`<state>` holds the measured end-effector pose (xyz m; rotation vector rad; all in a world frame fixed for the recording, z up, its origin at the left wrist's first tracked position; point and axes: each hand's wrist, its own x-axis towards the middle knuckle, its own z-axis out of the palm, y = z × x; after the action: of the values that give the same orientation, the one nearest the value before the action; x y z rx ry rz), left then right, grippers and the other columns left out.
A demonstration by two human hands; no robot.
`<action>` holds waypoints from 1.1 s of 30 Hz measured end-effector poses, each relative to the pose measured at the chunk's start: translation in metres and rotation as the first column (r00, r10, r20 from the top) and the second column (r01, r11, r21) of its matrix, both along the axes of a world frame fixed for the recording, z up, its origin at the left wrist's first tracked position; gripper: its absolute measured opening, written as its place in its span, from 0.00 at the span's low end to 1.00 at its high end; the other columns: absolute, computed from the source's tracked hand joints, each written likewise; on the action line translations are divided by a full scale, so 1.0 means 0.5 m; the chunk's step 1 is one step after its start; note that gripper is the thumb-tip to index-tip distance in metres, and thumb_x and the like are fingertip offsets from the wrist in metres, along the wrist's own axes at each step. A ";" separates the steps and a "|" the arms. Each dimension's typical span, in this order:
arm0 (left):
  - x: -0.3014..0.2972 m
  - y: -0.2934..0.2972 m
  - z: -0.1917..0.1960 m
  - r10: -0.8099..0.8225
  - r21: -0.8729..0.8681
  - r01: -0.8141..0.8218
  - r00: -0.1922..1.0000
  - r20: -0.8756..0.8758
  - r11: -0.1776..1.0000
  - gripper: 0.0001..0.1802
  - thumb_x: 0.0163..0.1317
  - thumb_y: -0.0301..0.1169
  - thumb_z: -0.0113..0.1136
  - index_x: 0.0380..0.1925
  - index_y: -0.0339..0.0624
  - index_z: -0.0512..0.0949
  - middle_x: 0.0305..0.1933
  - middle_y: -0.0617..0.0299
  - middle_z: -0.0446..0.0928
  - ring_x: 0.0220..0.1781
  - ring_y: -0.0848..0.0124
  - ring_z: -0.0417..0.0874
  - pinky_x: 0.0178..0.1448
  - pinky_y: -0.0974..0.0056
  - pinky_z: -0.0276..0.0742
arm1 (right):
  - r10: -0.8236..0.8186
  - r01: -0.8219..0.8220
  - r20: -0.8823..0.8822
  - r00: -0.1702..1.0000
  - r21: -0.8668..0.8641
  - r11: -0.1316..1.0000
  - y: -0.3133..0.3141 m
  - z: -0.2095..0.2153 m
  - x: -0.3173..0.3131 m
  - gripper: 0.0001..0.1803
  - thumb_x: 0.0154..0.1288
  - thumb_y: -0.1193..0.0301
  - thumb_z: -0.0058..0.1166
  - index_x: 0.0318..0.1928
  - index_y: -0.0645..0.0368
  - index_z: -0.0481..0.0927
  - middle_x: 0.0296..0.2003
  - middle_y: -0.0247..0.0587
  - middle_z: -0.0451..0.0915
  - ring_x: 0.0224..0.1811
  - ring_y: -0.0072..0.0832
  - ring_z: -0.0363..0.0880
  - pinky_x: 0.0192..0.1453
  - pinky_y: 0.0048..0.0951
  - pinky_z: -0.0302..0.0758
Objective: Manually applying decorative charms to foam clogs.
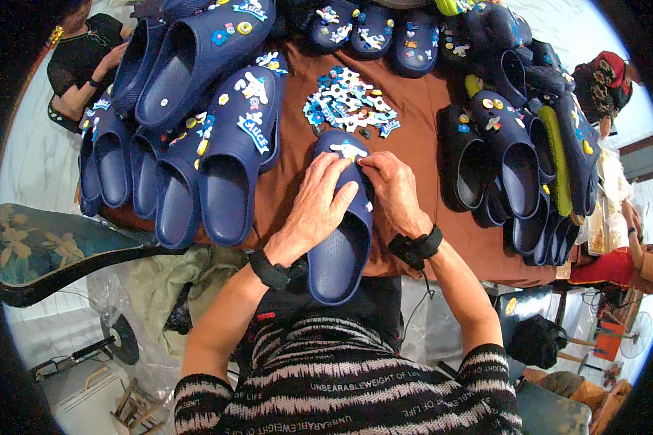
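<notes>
At centre frame, the left hand (313,206) and right hand (393,190) rest fingers on a blue clog (337,264), either side of its white charm (348,150); whether they grip, I cannot tell. Loose charms (347,103) lie above.

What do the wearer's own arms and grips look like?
Left grip and right grip: bare. Left wristband and right wristband: black, chunky; thin dark cable at the right one. Sleeves: black knit, jagged pale stripes, pale lettering. Forearms bare.

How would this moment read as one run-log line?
left hand: on clog | right hand: at white charm | charm pile: on brown cloth, beyond clog
</notes>
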<state>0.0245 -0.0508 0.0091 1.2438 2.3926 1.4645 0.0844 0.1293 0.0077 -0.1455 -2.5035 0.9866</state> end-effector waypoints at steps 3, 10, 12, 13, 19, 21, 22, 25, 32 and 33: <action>-0.006 -0.004 0.000 -0.030 0.001 0.030 1.000 0.003 1.000 0.26 0.73 0.43 0.49 0.61 0.34 0.69 0.67 0.42 0.64 0.72 0.49 0.62 0.76 0.53 0.56 | 0.007 -0.006 -0.005 1.000 0.185 0.983 0.008 0.010 0.002 0.07 0.61 0.75 0.59 0.40 0.58 0.85 0.38 0.44 0.82 0.43 0.44 0.79 0.48 0.42 0.75; -0.022 -0.005 0.009 -0.110 -0.030 0.110 0.994 -0.015 0.994 0.26 0.73 0.42 0.50 0.63 0.33 0.67 0.67 0.42 0.63 0.72 0.48 0.62 0.76 0.53 0.56 | 0.134 -0.137 0.032 0.990 0.280 0.950 0.009 0.009 0.007 0.11 0.62 0.77 0.57 0.44 0.58 0.85 0.43 0.44 0.82 0.45 0.45 0.77 0.49 0.42 0.73; -0.020 -0.007 0.007 -0.132 -0.030 0.132 0.991 -0.026 0.991 0.26 0.73 0.41 0.50 0.63 0.33 0.67 0.66 0.42 0.63 0.72 0.48 0.61 0.76 0.53 0.56 | 0.142 -0.153 0.058 0.988 0.282 0.947 0.011 0.009 0.007 0.11 0.62 0.77 0.57 0.45 0.58 0.85 0.45 0.46 0.81 0.46 0.45 0.77 0.51 0.42 0.74; -0.018 -0.006 0.005 -0.125 -0.035 0.124 0.991 -0.042 0.992 0.26 0.73 0.41 0.50 0.63 0.33 0.66 0.66 0.43 0.63 0.72 0.48 0.61 0.76 0.53 0.56 | 0.157 -0.162 0.040 0.987 0.228 0.960 0.015 0.007 0.005 0.11 0.62 0.77 0.57 0.45 0.59 0.85 0.45 0.47 0.81 0.47 0.45 0.78 0.53 0.42 0.73; -0.013 -0.004 -0.006 -0.108 -0.044 0.105 0.991 -0.075 0.994 0.26 0.72 0.39 0.50 0.63 0.33 0.66 0.67 0.43 0.62 0.72 0.48 0.61 0.76 0.53 0.56 | 0.120 -0.121 0.061 0.991 0.009 0.993 0.018 0.013 0.015 0.10 0.61 0.77 0.58 0.44 0.61 0.84 0.43 0.48 0.81 0.50 0.47 0.78 0.57 0.43 0.73; -0.014 -0.006 -0.006 -0.109 -0.044 0.106 0.991 -0.074 0.993 0.26 0.72 0.39 0.50 0.63 0.33 0.66 0.67 0.43 0.62 0.72 0.48 0.61 0.76 0.53 0.56 | 0.109 -0.108 0.059 0.992 -0.014 0.994 0.016 0.013 0.012 0.10 0.61 0.77 0.59 0.44 0.61 0.84 0.43 0.48 0.81 0.50 0.47 0.78 0.57 0.43 0.73; -0.015 -0.006 -0.006 -0.109 -0.045 0.106 0.991 -0.075 0.993 0.25 0.72 0.39 0.50 0.63 0.33 0.66 0.67 0.43 0.62 0.72 0.48 0.61 0.76 0.53 0.56 | 0.108 -0.108 0.069 0.992 -0.007 0.994 0.018 0.014 0.008 0.10 0.60 0.77 0.59 0.43 0.61 0.84 0.42 0.47 0.81 0.49 0.46 0.78 0.56 0.42 0.73; -0.014 -0.005 -0.005 -0.103 -0.053 0.100 0.993 -0.061 0.994 0.25 0.72 0.39 0.50 0.63 0.34 0.67 0.67 0.43 0.62 0.73 0.48 0.61 0.76 0.53 0.55 | 0.104 -0.112 0.087 0.991 0.082 0.990 0.017 0.021 0.004 0.10 0.60 0.77 0.60 0.44 0.60 0.84 0.40 0.46 0.80 0.48 0.45 0.77 0.53 0.41 0.73; -0.018 -0.002 -0.001 -0.123 -0.065 0.119 0.991 -0.058 0.991 0.26 0.72 0.39 0.49 0.64 0.34 0.66 0.68 0.42 0.62 0.74 0.48 0.59 0.77 0.53 0.54 | 0.195 -0.195 0.037 0.980 0.360 0.912 0.012 0.007 0.021 0.13 0.62 0.77 0.56 0.48 0.60 0.83 0.40 0.45 0.79 0.46 0.45 0.76 0.50 0.40 0.73; -0.016 -0.004 0.000 -0.127 -0.065 0.123 0.990 -0.058 0.990 0.26 0.72 0.39 0.49 0.64 0.34 0.66 0.68 0.42 0.62 0.74 0.48 0.59 0.77 0.53 0.54 | 0.191 -0.191 0.037 0.981 0.361 0.913 0.016 0.006 0.022 0.13 0.62 0.77 0.56 0.48 0.60 0.83 0.40 0.45 0.79 0.46 0.45 0.76 0.50 0.40 0.73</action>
<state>0.0167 -0.0526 0.0093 1.4169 2.3301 1.3271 0.0955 0.1371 0.0104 0.2180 -2.6880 0.5718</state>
